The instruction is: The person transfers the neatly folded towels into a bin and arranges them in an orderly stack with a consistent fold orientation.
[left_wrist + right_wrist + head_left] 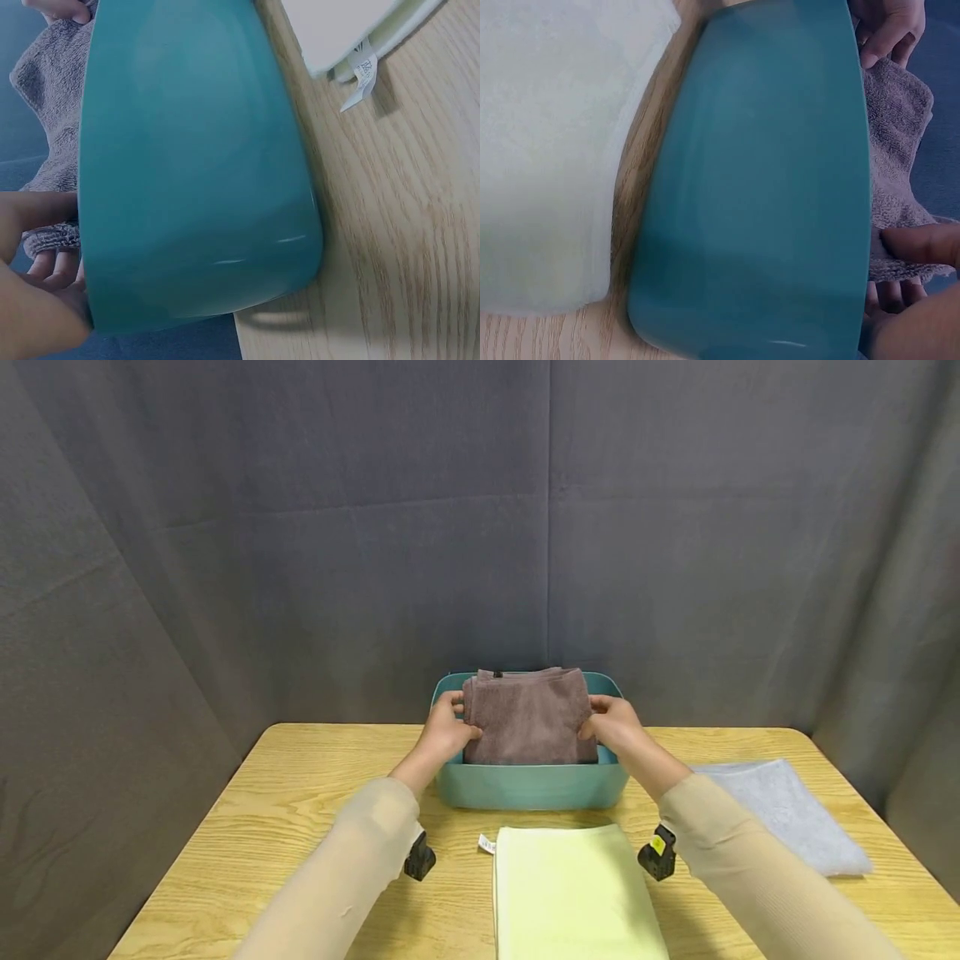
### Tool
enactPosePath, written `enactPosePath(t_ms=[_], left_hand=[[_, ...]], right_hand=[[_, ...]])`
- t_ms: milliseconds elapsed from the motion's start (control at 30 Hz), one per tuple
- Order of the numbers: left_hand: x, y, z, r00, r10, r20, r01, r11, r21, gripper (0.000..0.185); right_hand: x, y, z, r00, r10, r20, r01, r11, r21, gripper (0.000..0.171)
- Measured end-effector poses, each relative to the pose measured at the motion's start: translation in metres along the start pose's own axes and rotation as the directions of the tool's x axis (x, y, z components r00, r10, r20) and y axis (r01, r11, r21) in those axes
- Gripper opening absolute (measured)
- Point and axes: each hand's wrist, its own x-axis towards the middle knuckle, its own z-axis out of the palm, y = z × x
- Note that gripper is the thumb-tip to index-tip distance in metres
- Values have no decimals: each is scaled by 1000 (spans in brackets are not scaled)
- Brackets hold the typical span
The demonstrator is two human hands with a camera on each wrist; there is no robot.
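Note:
A folded brown towel [528,718] stands partly inside a teal plastic bin [532,787], its upper part rising above the rim. My left hand [444,731] grips the towel's left edge, thumb in front and fingers behind. At the opposite edge my right hand [613,725] pinches it the same way. Both wrist views show the towel [60,105] held between thumb and fingers just past the bin's wall [765,165]. The towel's lower part is hidden by the bin's front wall.
In front of the bin lies a folded pale yellow towel [573,893] with a white tag [487,843]. A folded light grey cloth [787,814] lies on the right of the wooden table [300,827], partly behind the right forearm. Grey curtain [405,543] hangs behind.

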Motion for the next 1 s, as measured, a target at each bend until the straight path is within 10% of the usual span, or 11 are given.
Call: enactPosePath(t_ms=[1000], left_hand=[[-1,-4,2,1000,-16,1,16,984,178,59]], right_hand=[[5,9,6,993,-114,38,120,957,-263,54]])
